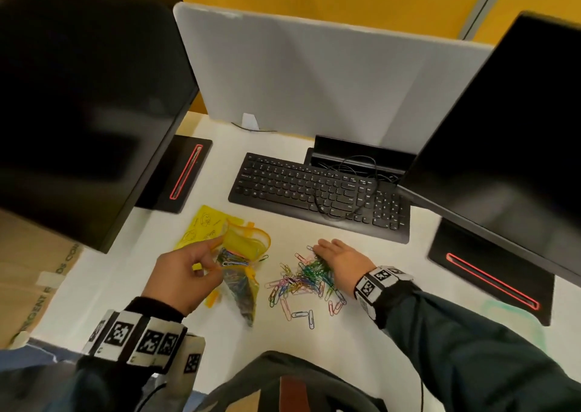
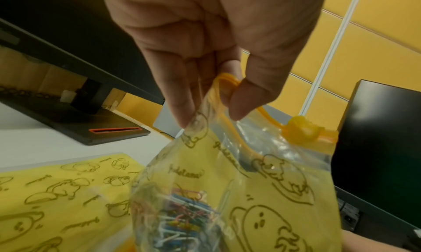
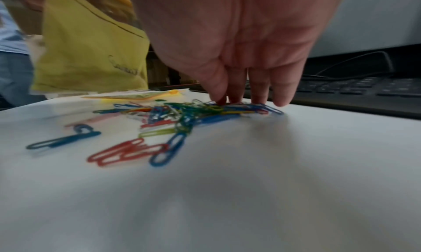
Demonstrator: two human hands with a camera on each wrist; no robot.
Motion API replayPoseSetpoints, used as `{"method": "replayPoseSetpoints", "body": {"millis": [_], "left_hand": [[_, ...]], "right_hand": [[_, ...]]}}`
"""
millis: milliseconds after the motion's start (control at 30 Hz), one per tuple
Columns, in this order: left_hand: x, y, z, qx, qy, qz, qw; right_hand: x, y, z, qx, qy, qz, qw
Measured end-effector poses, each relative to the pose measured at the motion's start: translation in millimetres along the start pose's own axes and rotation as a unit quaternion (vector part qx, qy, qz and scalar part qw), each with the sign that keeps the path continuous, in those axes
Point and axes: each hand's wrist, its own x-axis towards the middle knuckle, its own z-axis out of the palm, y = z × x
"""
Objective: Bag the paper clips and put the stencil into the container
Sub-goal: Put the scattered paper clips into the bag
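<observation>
While your left hand [image 1: 180,273] pinches the bag [image 1: 240,273] rim left of centre, curl your right hand's [image 1: 341,259] flat fingers [image 3: 237,86] round the clips [image 1: 301,281] at centre

A: How many coloured wire paper clips [image 2: 180,225] sit in the clear yellow-printed zip bag [image 2: 262,193]?
B: Can't count them; they blur through the plastic, and the bag's bottom is cut off by the left wrist picture's edge.
A: And the flat yellow printed plastic stencil [image 1: 201,226]?
B: Partly hidden behind the bag and the left hand [image 1: 185,273]. The black keyboard's [image 1: 317,191] key legends are too small to read.
</observation>
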Motion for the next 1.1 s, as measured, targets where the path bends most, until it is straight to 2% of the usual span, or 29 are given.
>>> {"method": "replayPoseSetpoints", "body": {"millis": [167, 233, 333, 467, 567, 667, 767, 933, 1100], "left_hand": [[-1.2, -2.9, 2.8, 0.004, -0.006, -0.015, 1.000], [-3.5, -2.7, 5.3, 0.001, -0.008, -0.014, 1.000], [-5.7, 0.4, 8.9, -0.004, -0.021, -0.012, 1.000], [-6.3, 8.6, 17.2, -0.016, -0.043, -0.019, 0.999], [-0.4, 13.5, 23.1, -0.011, -0.059, -0.005, 0.998], [8.5, 18.5, 24.9, 0.013, -0.071, 0.018, 0.997], [15.3, 21.2, 25.9, 0.039, -0.075, 0.026, 0.996], [19.6, 13.3, 28.0, 0.087, -0.078, 0.003, 0.993], [14.3, 11.0, 29.5, 0.076, -0.088, 0.014, 0.993]], "right_hand": [[19.5, -63.2, 3.8, -0.032, 0.005, -0.114, 0.993], [28.3, -80.7, 9.3, -0.046, 0.002, -0.123, 0.991], [33.7, -74.0, 14.7, -0.069, -0.012, -0.111, 0.991], [21.5, -32.1, 11.6, -0.068, -0.031, -0.093, 0.993], [1.2, -10.5, 3.6, -0.034, 0.012, -0.076, 0.996], [-15.0, 10.2, -6.7, 0.052, 0.062, -0.001, 0.997], [-20.4, 28.3, -3.3, 0.049, 0.027, 0.061, 0.997], [-14.6, 29.9, 2.5, 0.045, 0.042, 0.062, 0.996], [10.2, 26.9, -3.7, 0.036, 0.057, 0.040, 0.997]]}}
